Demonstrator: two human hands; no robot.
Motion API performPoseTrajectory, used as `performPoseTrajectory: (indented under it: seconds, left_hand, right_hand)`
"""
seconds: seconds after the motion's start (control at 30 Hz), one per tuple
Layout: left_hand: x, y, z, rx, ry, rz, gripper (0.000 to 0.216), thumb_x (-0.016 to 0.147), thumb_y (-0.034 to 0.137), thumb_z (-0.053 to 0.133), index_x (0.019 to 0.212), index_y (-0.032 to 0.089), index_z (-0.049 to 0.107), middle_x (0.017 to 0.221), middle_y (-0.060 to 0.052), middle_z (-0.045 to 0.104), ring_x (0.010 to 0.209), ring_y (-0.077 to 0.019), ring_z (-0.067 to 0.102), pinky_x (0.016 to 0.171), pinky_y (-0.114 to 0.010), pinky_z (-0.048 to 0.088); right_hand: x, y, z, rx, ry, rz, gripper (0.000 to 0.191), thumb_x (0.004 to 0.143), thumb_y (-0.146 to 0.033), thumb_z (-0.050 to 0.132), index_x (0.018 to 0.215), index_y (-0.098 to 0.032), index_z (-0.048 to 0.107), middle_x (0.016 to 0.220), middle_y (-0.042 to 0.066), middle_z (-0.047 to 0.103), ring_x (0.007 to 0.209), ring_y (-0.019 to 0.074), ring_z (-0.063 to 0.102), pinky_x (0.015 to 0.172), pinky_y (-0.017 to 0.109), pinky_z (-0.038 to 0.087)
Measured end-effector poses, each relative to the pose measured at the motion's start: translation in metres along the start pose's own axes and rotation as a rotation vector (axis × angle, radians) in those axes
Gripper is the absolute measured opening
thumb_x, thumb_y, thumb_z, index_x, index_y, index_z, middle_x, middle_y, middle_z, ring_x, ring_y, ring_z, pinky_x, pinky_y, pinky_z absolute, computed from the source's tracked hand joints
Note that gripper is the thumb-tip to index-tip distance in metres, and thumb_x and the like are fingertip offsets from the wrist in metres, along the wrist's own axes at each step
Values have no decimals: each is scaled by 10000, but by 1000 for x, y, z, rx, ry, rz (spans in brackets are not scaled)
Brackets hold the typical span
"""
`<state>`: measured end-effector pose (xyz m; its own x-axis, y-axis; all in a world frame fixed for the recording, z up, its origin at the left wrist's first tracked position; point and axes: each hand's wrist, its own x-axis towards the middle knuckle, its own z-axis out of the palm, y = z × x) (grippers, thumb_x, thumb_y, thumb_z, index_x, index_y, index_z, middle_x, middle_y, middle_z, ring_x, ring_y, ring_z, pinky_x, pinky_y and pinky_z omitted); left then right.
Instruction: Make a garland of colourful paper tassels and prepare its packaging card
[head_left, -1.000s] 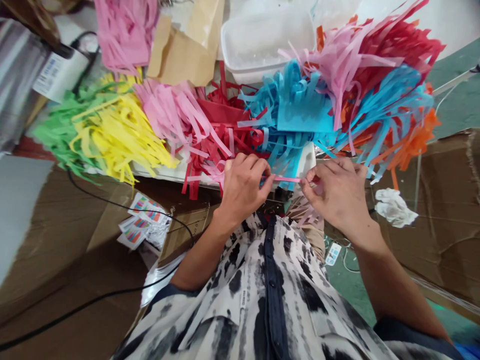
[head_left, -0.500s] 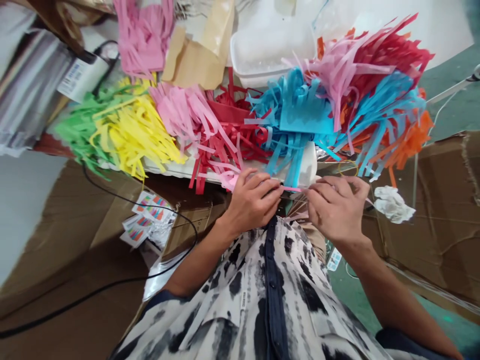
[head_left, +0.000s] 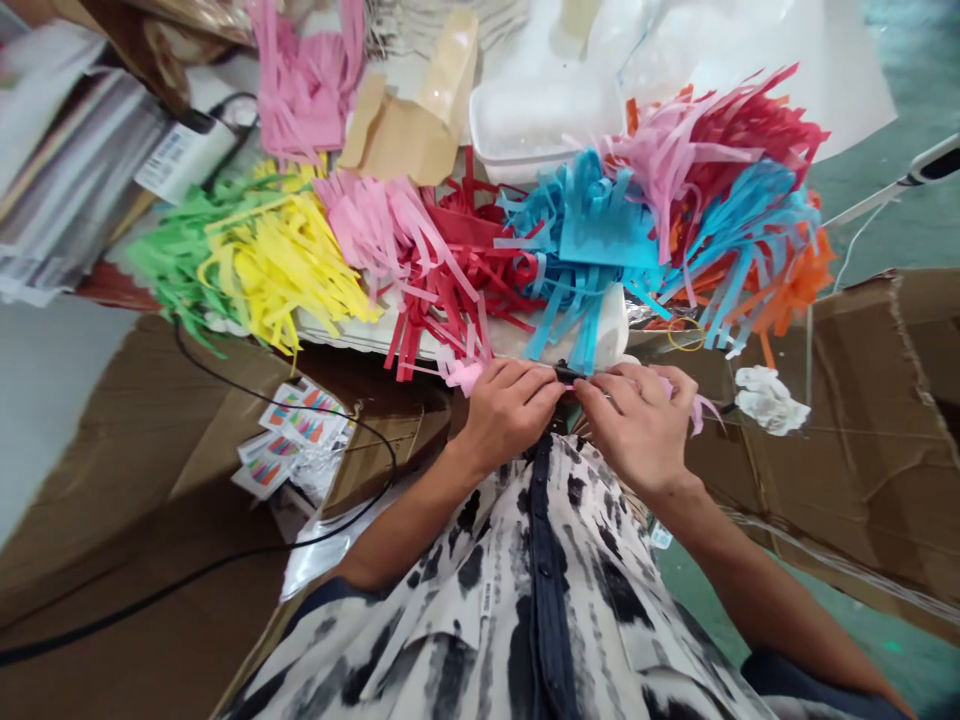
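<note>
At the table's front edge, my left hand [head_left: 510,410] is closed on a pink tissue-paper tassel [head_left: 465,376], whose bunched end sticks out on the left. My right hand [head_left: 641,425] pinches the same tassel from the other side, and pale pink strips hang out past its fingers. The two hands are close together, with a short piece of the tassel between their fingertips, partly hidden. Just behind them lie fringed tissue bundles in pink [head_left: 394,225], red [head_left: 476,240] and blue [head_left: 600,215].
Yellow fringe [head_left: 292,265] and green fringe [head_left: 180,245] lie at the left. More pink, red, blue and orange fringe [head_left: 799,275] is piled at the right. A white plastic tub [head_left: 544,125] and brown paper [head_left: 412,130] stand behind. Cardboard boxes [head_left: 832,400] flank the table; a black cable [head_left: 247,555] crosses the left one.
My right hand has moved left, closing the gap to my left hand. Less of the pink strip shows between them, and strips now stick out to the right of my right hand.
</note>
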<state>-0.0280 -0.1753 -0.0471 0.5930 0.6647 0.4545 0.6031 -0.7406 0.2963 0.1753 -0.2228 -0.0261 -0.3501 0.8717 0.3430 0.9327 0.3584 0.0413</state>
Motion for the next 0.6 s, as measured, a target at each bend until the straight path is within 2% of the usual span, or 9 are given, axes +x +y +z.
performPoseTrajectory:
  seconds: [0.1, 0.17, 0.23, 0.3, 0.37, 0.47, 0.6]
  left_hand:
    - [-1, 12, -7, -62, 19, -60, 135, 1035, 227, 623, 1051, 205, 756, 1069, -41, 838, 1013, -207, 758, 904, -382, 509]
    - [0, 21, -15, -194, 17, -223, 163, 1044, 297, 627, 1039, 205, 762, 1010, -42, 837, 937, -211, 764, 865, -379, 526]
    - [4, 28, -24, -482, -3, -474, 221, 1039, 397, 641, 1032, 216, 769, 966, -38, 830, 884, -204, 766, 831, -359, 552]
    - [8, 30, -32, -881, -62, -714, 255, 996, 459, 695, 1038, 220, 774, 935, -35, 824, 864, -199, 773, 804, -333, 579]
    - [12, 29, -36, -1219, -141, -875, 288, 922, 466, 781, 1051, 208, 789, 900, -39, 819, 836, -197, 774, 771, -314, 589]
    - [15, 23, -36, -1471, -244, -969, 309, 831, 434, 868, 1024, 198, 820, 852, -37, 805, 775, -172, 746, 741, -293, 572]
    - [19, 15, -31, -1641, -321, -1032, 342, 713, 423, 953, 888, 171, 802, 785, -26, 778, 705, -142, 719, 710, -263, 540]
  right_hand:
    - [1, 1, -6, 4, 50, -47, 183, 1041, -166, 624, 1051, -297, 751, 1021, -31, 839, 1073, 214, 682, 918, 439, 319]
    - [0, 4, -8, 11, 169, -57, 160, 1010, -166, 675, 1053, -300, 752, 984, -50, 839, 1025, 204, 697, 903, 431, 319]
    - [-2, 8, -11, 15, 255, -49, 173, 980, -187, 719, 1087, -319, 751, 976, -65, 837, 997, 200, 707, 903, 426, 328]
    - [-2, 11, -15, 37, 296, -46, 218, 962, -202, 740, 1129, -341, 750, 974, -64, 836, 989, 205, 715, 909, 430, 345]
    - [-2, 12, -21, 64, 333, -50, 265, 949, -202, 749, 1166, -353, 747, 967, -58, 836, 973, 213, 721, 924, 443, 359]
    - [3, 11, -28, 99, 378, -36, 288, 934, -195, 757, 1166, -365, 750, 951, -65, 836, 941, 214, 733, 944, 455, 372]
    - [14, 7, -28, 286, 410, 55, 191, 937, -216, 763, 1060, -360, 783, 923, -40, 829, 926, 225, 738, 949, 466, 407]
